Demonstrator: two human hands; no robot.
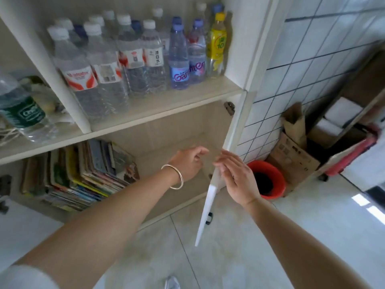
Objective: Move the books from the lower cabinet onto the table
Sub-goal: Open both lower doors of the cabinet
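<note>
A row of colourful books (83, 174) leans in the left half of the lower cabinet (170, 130); the right half of that compartment is bare. My left hand (187, 163), with a bangle on the wrist, reaches into the bare part with fingers loosely curled and nothing in it. My right hand (235, 176) lies flat against the outer face of the white cabinet door (208, 205), which stands swung open on its right-side hinge. No table is in view.
The shelf above holds several plastic water bottles (133, 59) and a yellow drink bottle (217, 42). A red bucket (268, 180), a cardboard box (295, 157) and a red trolley (354, 151) stand on the tiled floor at right.
</note>
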